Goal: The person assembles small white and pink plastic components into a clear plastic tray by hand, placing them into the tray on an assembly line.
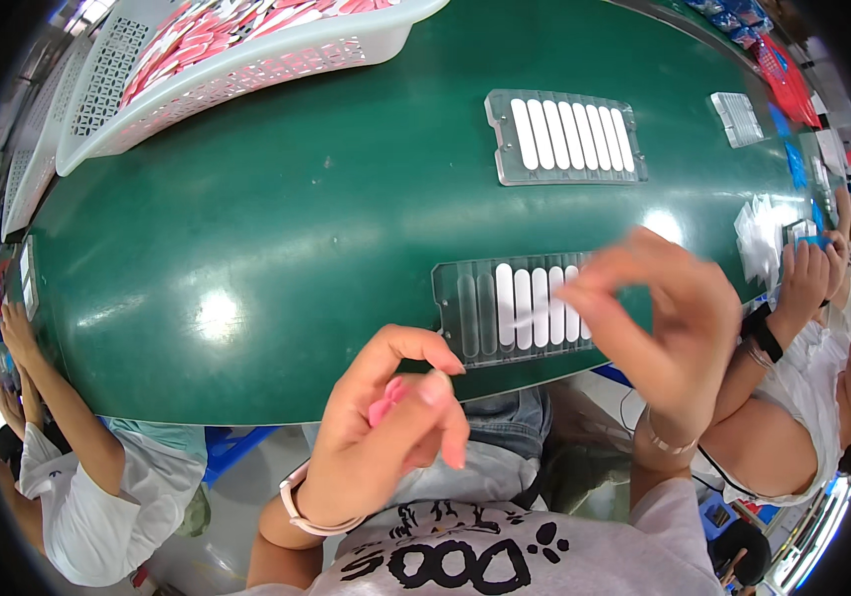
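My left hand [386,427] is curled at the near table edge, its thumb and index finger drawn together. Small pink pieces [386,399] show in its palm, partly covered by the fingers. My right hand [659,323], smeared by motion, pinches a thin pale strip [535,314], also blurred, above a clear slotted tray [452,313]. White round-ended strips [523,308] fill the tray's slots from the middle rightward. At its left end, slots hold no white strip. My right hand hides the tray's right end.
Farther back lies a second clear tray [564,179] with a row of white strips. A white plastic basket [236,104] of pink and white strips stands far left. A smaller tray [739,119] and clear plastic bags [761,238] lie right. People work at both sides.
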`<action>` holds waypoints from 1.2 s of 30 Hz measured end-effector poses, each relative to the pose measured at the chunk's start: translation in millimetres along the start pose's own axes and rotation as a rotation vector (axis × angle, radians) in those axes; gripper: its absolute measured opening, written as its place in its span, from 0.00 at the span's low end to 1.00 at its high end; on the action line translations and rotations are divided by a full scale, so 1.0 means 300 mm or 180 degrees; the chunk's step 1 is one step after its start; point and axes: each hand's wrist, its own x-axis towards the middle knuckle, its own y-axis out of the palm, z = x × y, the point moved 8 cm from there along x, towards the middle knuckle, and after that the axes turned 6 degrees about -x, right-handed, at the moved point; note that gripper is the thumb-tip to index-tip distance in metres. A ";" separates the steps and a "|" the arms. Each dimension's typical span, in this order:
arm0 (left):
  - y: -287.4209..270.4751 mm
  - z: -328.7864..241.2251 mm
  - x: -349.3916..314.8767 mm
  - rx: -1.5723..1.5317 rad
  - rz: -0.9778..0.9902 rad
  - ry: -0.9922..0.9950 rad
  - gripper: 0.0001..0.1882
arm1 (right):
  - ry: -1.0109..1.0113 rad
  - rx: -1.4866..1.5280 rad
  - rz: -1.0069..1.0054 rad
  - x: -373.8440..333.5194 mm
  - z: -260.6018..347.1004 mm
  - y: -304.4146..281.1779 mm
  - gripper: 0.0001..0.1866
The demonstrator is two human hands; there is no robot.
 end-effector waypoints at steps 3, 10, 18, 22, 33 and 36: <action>-0.032 -0.015 -0.020 0.0179 -0.0236 0.0219 0.15 | -0.0154 -0.0358 0.1005 0.061 -0.029 0.147 0.04; -0.040 -0.022 -0.054 -0.0361 -0.0001 0.0282 0.12 | -0.0373 -0.1459 0.1065 0.068 -0.017 0.157 0.13; -0.024 0.000 -0.050 -0.0446 0.0021 0.0173 0.13 | -0.0368 -0.1478 0.1529 0.016 -0.060 0.151 0.18; -0.031 0.006 -0.051 -0.0693 0.0027 0.0237 0.15 | -0.0313 -0.1623 0.1582 0.004 -0.049 0.157 0.21; -0.008 0.035 -0.046 -0.1010 0.0086 0.0187 0.25 | -0.0846 -0.0312 0.1425 0.006 0.087 0.153 0.12; 0.017 0.039 -0.042 -0.0842 0.0193 0.0007 0.23 | -0.0594 0.0063 0.1797 -0.055 0.104 0.217 0.07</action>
